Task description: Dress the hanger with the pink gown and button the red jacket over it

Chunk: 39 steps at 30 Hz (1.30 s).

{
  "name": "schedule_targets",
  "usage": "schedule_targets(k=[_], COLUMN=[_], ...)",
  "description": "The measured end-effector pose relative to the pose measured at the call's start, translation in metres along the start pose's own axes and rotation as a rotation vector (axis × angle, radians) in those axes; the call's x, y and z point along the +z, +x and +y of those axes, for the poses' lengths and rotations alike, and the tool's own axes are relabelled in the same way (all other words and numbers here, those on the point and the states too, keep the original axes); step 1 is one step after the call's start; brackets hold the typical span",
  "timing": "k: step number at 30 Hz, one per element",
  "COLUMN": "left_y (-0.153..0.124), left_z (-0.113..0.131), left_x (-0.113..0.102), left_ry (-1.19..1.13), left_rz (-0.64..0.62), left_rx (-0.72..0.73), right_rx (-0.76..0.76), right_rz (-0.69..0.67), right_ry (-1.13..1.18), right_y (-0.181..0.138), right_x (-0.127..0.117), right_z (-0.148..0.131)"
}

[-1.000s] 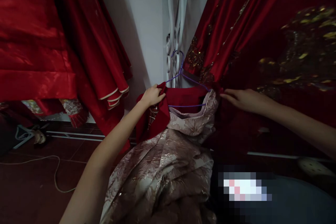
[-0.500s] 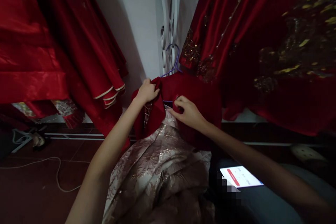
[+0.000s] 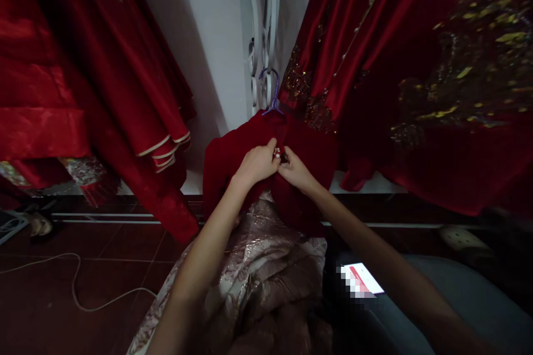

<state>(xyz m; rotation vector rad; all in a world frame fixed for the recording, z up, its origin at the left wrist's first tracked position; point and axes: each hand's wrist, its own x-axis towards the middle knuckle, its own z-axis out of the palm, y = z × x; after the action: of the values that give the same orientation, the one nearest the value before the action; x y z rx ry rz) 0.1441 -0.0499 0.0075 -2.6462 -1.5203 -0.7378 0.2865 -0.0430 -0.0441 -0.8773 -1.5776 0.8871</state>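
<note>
A dark red jacket (image 3: 233, 150) hangs in front of me on a purple hanger (image 3: 273, 101). Both my hands are at its front opening, close together below the collar. My left hand (image 3: 261, 163) is closed on the jacket's left front edge, where a small shiny beaded ornament (image 3: 277, 152) shows by the fingertips. Pinched at the facing edge is my right hand (image 3: 296, 169), its fingertips nearly touching the left ones. What exactly lies between the fingertips is hidden. Below the jacket spreads a shiny pinkish brocade fabric (image 3: 266, 266), crumpled in folds.
Red garments (image 3: 137, 94) hang on the left, and a red gown with gold sequins (image 3: 466, 83) on the right. A white scrolled metal stand (image 3: 260, 39) is behind the hanger. A lit phone (image 3: 366, 278) lies at lower right. A cable (image 3: 77, 283) crosses the tiled floor.
My left hand has moved right, bringing the jacket's left front across to meet the right one. The gap between the fronts has closed at the top, hiding the hanger's lower bar.
</note>
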Motion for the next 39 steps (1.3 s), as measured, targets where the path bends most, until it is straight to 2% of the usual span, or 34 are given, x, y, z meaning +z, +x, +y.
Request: schedule_targets(k=[2, 4, 8, 12, 17, 20, 23, 29, 35, 39], left_y=[-0.007, -0.014, -0.026, -0.035, -0.037, -0.038, -0.040, -0.043, -0.043, -0.046], left_z=[0.001, -0.003, -0.006, 0.002, 0.004, 0.002, 0.001, 0.000, -0.001, 0.002], left_x=[0.008, 0.016, 0.043, 0.070, 0.077, 0.076, 0.075, 0.067, 0.062, 0.057], left_ry=[-0.063, -0.151, -0.500, -0.806, -0.908, -0.962, -0.921, -0.867, -0.842, -0.785], left_rz=[0.007, 0.066, 0.293, 0.536, 0.645, 0.610, 0.541, 0.507, 0.509, 0.451], left_rx=[0.035, -0.002, -0.144, -0.307, -0.369, -0.350, -0.286, -0.207, -0.206, -0.144], right_rx=[0.027, 0.099, 0.192, 0.083, -0.023, -0.072, -0.133, -0.249, -0.257, -0.271], right_rz=[-0.001, 0.019, 0.039, 0.048, 0.050, 0.035, 0.033, 0.037, -0.005, 0.014], right_ry=[0.054, 0.120, 0.295, 0.237, 0.108, 0.021, -0.092, -0.295, -0.331, -0.355], right_y=[-0.008, -0.015, -0.022, -0.026, -0.030, -0.029, -0.027, -0.025, -0.026, -0.026], right_x=[-0.002, -0.005, -0.005, 0.001, 0.002, 0.000, -0.001, -0.008, -0.014, -0.010], right_z=[0.001, 0.005, 0.012, 0.014, 0.005, -0.001, -0.003, -0.014, -0.023, -0.024])
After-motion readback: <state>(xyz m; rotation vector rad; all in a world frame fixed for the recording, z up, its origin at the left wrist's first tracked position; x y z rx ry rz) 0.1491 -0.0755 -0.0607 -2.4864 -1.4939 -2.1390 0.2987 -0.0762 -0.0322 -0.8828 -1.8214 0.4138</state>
